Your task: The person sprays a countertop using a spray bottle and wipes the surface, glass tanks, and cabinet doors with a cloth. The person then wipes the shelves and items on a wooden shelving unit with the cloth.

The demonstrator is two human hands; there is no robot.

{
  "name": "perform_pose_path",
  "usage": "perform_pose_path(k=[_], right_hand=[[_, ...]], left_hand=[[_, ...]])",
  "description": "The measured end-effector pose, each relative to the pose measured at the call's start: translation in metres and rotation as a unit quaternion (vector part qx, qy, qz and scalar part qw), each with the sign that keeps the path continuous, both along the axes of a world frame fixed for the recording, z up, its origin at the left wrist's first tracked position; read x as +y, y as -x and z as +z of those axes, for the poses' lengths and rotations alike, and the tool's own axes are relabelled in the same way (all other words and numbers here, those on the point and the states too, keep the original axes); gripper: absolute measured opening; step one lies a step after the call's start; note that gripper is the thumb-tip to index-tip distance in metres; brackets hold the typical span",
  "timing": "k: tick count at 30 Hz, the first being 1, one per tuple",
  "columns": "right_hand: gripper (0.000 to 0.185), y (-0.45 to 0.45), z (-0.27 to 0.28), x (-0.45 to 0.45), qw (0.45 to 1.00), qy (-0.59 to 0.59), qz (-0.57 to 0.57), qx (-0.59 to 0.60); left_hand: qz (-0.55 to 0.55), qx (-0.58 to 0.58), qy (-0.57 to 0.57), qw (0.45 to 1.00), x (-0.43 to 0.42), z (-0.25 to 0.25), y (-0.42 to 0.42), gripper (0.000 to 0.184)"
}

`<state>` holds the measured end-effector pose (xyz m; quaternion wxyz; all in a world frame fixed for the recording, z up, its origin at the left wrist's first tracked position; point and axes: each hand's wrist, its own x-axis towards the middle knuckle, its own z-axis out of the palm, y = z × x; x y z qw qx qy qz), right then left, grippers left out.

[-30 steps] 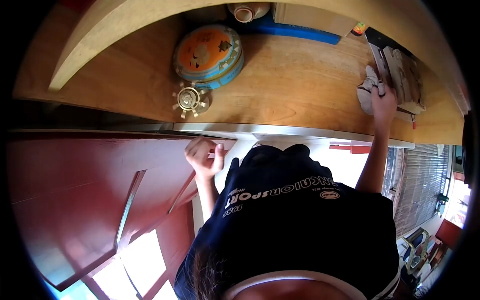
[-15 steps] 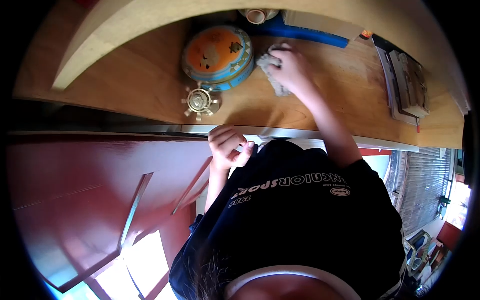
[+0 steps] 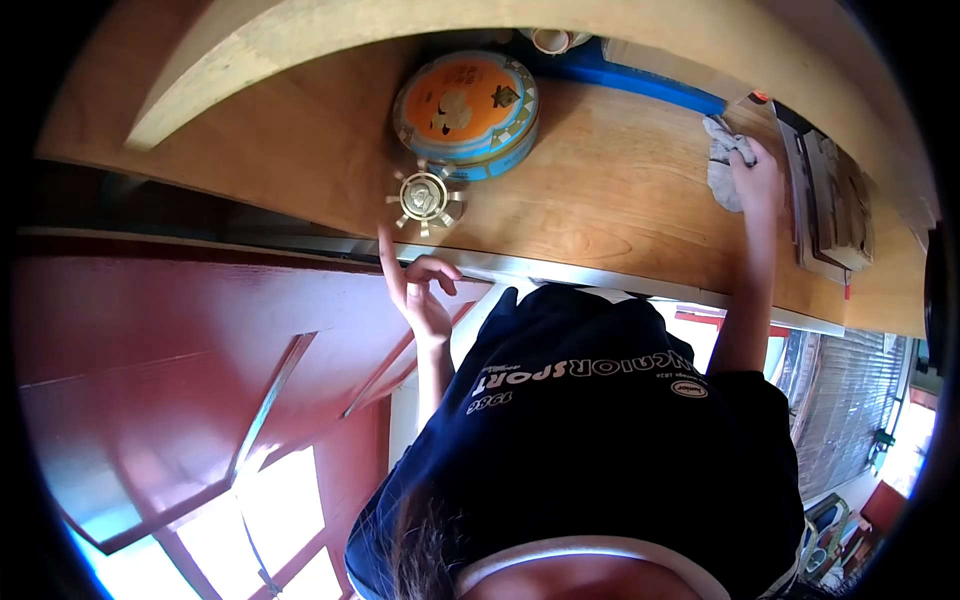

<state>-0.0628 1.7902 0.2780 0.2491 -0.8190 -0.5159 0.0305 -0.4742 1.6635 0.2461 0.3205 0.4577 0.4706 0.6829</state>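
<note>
A crumpled grey cloth (image 3: pixel 724 165) lies on the wooden shelf surface (image 3: pixel 600 215), gripped by my right hand (image 3: pixel 758 180), close to the books on the right. My left hand (image 3: pixel 422 295) is at the shelf's front edge, index finger stretched out and the others loosely bent, with nothing in it. Just beyond that finger stands a small gold ornament shaped like a ship's wheel (image 3: pixel 423 197). Behind the ornament sits a round tin (image 3: pixel 465 110) with an orange lid and blue side.
Several books (image 3: pixel 835 195) stand at the right end of the shelf. Along the back are a blue strip (image 3: pixel 660 85), a cardboard box (image 3: pixel 660 58) and a roll-like object (image 3: pixel 551 40). A curved wooden board (image 3: pixel 300 45) overhangs the front. A red door panel (image 3: pixel 190 350) is at left.
My right hand has slid the cloth right, from beside the tin to near the books. My left hand has opened from a loose fist, its index finger now extended toward the ornament.
</note>
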Motion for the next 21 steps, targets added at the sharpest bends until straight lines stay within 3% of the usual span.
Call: perform_pose_path(k=[1, 3, 9, 11, 13, 17, 18, 21], right_hand=[[0.044, 0.008, 0.005, -0.001, 0.999, 0.013, -0.033, -0.024], [0.044, 0.007, 0.006, -0.001, 0.999, 0.022, -0.032, -0.010], [0.043, -0.001, -0.009, 0.002, 0.999, -0.007, -0.016, -0.042], [0.043, 0.000, -0.006, 0.001, 0.999, -0.006, -0.006, -0.039], [0.042, 0.000, -0.006, 0.000, 0.998, -0.012, 0.011, -0.056], [0.043, -0.001, -0.017, 0.001, 0.992, -0.040, -0.001, -0.123], [0.043, -0.003, -0.020, 0.002, 0.992, -0.049, 0.000, -0.118], [0.043, -0.004, -0.017, 0.001, 0.993, -0.050, 0.007, -0.104]], left_hand=[[0.004, 0.002, 0.001, 1.000, 0.000, -0.009, 0.005, 0.078], [0.001, -0.006, -0.093, 0.996, 0.001, -0.029, 0.018, 0.061], [0.078, -0.046, -0.030, 0.995, -0.013, -0.012, 0.008, 0.054], [0.080, -0.046, 0.003, 0.996, -0.005, -0.001, 0.003, 0.074], [0.017, -0.010, 0.017, 1.000, -0.003, 0.000, 0.010, 0.081], [0.069, -0.055, -0.048, 0.995, -0.001, -0.015, 0.022, 0.062], [0.136, -0.099, -0.044, 0.985, -0.004, -0.014, 0.017, 0.057], [0.105, -0.108, -0.067, 0.986, -0.009, -0.020, 0.027, 0.054]])
